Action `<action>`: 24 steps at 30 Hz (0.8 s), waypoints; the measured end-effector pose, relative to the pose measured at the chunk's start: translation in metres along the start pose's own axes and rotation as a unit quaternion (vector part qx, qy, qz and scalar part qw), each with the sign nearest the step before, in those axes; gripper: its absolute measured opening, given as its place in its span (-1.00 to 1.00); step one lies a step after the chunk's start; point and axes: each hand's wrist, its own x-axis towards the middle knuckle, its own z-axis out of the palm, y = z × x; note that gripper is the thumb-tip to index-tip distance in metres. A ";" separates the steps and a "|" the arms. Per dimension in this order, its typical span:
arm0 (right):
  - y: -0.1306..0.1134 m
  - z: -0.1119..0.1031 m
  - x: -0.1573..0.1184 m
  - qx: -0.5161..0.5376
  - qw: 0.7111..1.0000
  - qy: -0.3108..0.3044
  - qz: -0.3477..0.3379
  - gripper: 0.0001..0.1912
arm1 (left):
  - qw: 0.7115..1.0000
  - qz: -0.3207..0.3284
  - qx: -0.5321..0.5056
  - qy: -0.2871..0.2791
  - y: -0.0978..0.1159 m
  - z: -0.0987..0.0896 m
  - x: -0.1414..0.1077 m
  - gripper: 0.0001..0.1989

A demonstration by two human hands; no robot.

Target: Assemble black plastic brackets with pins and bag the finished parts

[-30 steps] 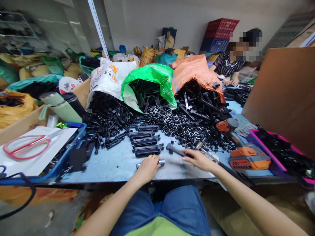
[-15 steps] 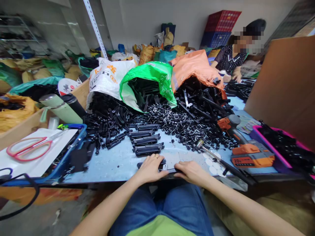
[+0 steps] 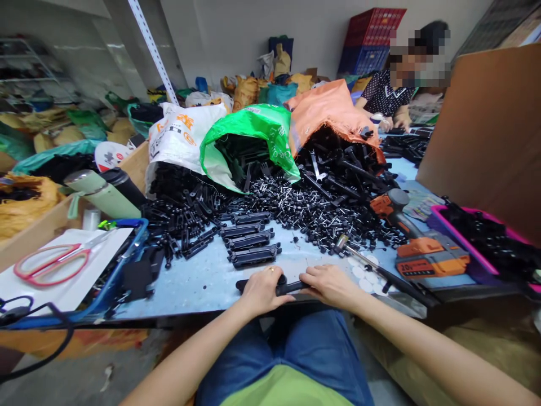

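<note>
At the front edge of the blue table (image 3: pixel 177 287), my left hand (image 3: pixel 264 290) is closed around a long black plastic part (image 3: pixel 291 287). My right hand (image 3: pixel 332 285) pinches the right end of this part. Just beyond my left hand lie several black assembled pieces (image 3: pixel 253 255) in a stacked row. A heap of black-headed screws (image 3: pixel 321 217) spreads behind my right hand, and small black links (image 3: pixel 181 217) are piled at the left.
White (image 3: pixel 181 135), green (image 3: pixel 253 121) and orange (image 3: pixel 329 107) sacks spill black parts at the back. An orange cordless driver (image 3: pixel 431 256), a metal-tipped black rod (image 3: pixel 372 265) and a pink-rimmed bin (image 3: pixel 477 259) are right. Red scissors (image 3: pixel 53 265) lie left. A person (image 3: pixel 386 93) sits behind.
The black part between my hands now shows more fully, and the light metal piece seen by my left fingers is out of sight. My right hand has risen slightly. The whole view has shifted slightly.
</note>
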 end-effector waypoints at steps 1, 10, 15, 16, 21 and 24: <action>0.007 0.005 -0.002 0.018 1.000 -0.008 -0.007 -0.65 | 1.000 0.013 0.001 -0.004 0.003 -0.001 0.008 -0.46; 0.051 0.025 0.023 0.014 0.988 0.111 0.107 -0.72 | 0.997 -0.063 -0.049 0.013 0.014 -0.005 0.145 -0.86; 0.067 0.028 0.070 -0.033 0.984 0.127 0.116 -0.79 | 0.986 -0.091 -0.121 0.064 -0.006 -0.025 0.090 -0.80; 0.069 0.029 0.073 -0.027 0.985 0.127 0.112 -0.80 | 0.979 -0.111 -0.158 0.070 -0.015 -0.030 0.068 -0.76; 0.061 0.028 0.060 0.163 0.955 0.223 0.107 -0.79 | 0.737 -0.311 -0.597 0.065 -0.049 -0.036 -0.026 -0.66; 0.043 0.026 0.046 0.348 0.898 0.247 0.112 -0.81 | 0.694 -0.333 -0.634 0.073 -0.051 -0.028 -0.043 -0.61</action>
